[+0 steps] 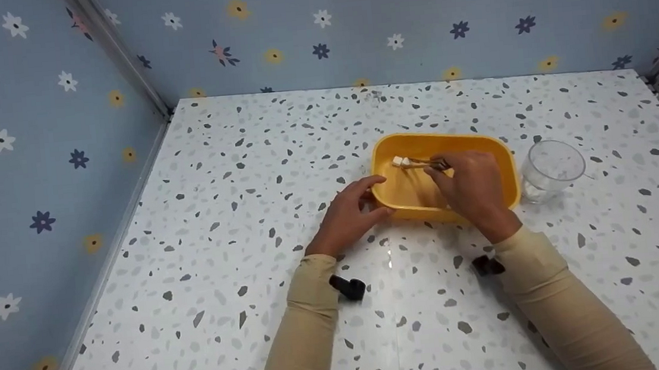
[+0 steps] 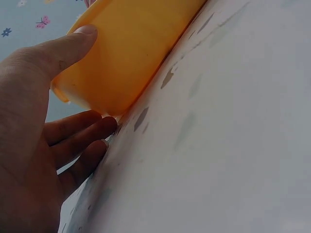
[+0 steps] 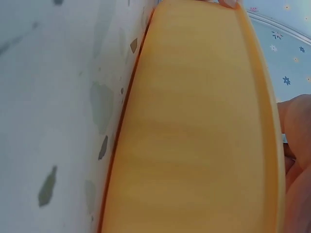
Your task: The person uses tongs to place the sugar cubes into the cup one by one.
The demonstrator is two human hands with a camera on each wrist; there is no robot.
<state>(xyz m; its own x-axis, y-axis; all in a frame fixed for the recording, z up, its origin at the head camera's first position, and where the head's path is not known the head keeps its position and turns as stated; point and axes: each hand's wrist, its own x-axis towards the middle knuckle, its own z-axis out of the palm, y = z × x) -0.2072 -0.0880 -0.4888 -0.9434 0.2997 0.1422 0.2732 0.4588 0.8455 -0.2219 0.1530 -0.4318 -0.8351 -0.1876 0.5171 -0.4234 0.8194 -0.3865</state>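
Observation:
A yellow rectangular tub (image 1: pixel 448 215) lies on the speckled table. My left hand (image 1: pixel 349 214) holds its left end, with fingers at the rim and the thumb at the near corner. In the left wrist view, the thumb (image 2: pixel 73 46) presses the tub's wall while the other fingers curve by its base. Inside the tub, my right hand (image 1: pixel 472 184) grips small metal tongs (image 1: pixel 420 163), tips pointing left. White cubes (image 1: pixel 401 161) are at those tips; whether they are clamped is too small to tell. The right wrist view shows mostly the tub's outer wall (image 3: pixel 189 121), hiding the tongs.
A clear glass (image 1: pixel 553 168) stands close to the tub's right end, with something pale near its bottom. Flower-patterned panels (image 1: pixel 292 27) border the table at the back and both sides. Dark wrist devices (image 1: pixel 348 287) sit at both cuffs.

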